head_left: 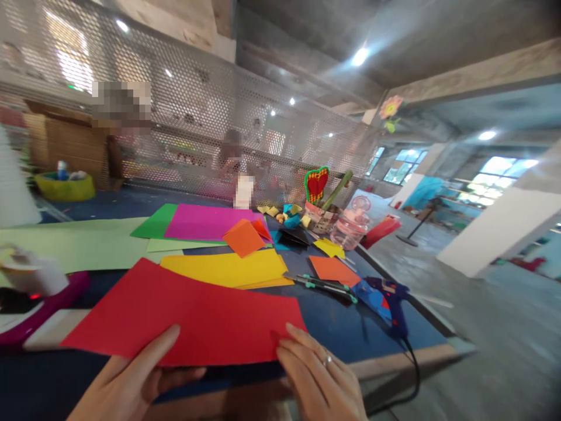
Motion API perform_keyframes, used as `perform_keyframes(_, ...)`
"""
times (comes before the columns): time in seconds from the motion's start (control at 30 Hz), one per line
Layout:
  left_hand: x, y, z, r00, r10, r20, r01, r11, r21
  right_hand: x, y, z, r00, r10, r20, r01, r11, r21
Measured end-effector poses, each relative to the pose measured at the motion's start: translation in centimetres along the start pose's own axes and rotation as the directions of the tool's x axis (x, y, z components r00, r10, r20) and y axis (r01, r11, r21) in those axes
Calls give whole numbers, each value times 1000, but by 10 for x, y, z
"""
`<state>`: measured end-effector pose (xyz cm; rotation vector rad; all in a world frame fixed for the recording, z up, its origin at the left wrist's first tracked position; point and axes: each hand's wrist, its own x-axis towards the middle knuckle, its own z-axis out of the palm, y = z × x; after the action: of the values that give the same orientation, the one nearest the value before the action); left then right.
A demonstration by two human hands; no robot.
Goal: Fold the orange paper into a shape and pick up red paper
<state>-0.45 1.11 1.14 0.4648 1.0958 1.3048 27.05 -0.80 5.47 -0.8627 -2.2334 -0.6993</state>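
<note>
A sheet of red paper (pixel 197 316) is held up over the near edge of the table, slightly bowed. My left hand (pixel 135 374) grips its lower edge, thumb on top and fingers underneath. At the lower right corner, my right hand (pixel 318 368), with a ring on one finger, closes on the sheet; its thumb is hidden. Just beyond lie yellow sheets (pixel 228 268), with a purple sheet (pixel 201 222) and a green sheet (pixel 153 229) farther back. An orange folded square (pixel 243 237) rests partly on the purple sheet.
A glue gun (pixel 392 298) with a trailing cord lies at the table's right edge. Beside it are a utility knife (pixel 326 285) and orange paper (pixel 333 270). A basket (pixel 322 217) and a clear plastic jar (pixel 350 225) stand behind. A perforated screen (pixel 184 111) borders the back; people are beyond it.
</note>
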Motion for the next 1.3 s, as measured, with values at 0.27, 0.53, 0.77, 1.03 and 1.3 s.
perform_keyframes(0.27, -11, 18, 28, 999, -29, 14, 28, 998, 53, -19, 3, 8, 974, 226, 17, -222, 937, 269)
perform_keyframes(0.53, -10, 18, 28, 973, -27, 231, 1, 993, 115, -15, 3, 16, 944, 308, 116, -329, 882, 337)
perform_keyframes(0.77, 2, 22, 28, 955, 175, 238, -192, 980, 50, 18, 10, 55, 912, 398, 100, -410, 892, 190)
perform_keyframes(1.03, -21, 5, 4, 701, 630, 335, -690, 479, 543, 39, -2, 50, 954, 297, -37, -292, 950, 107)
perform_keyframes(1.3, -17, -23, 8, 389, 437, 811, -871, -112, 478, 7, -41, 27, 986, 59, -155, -38, 991, 132)
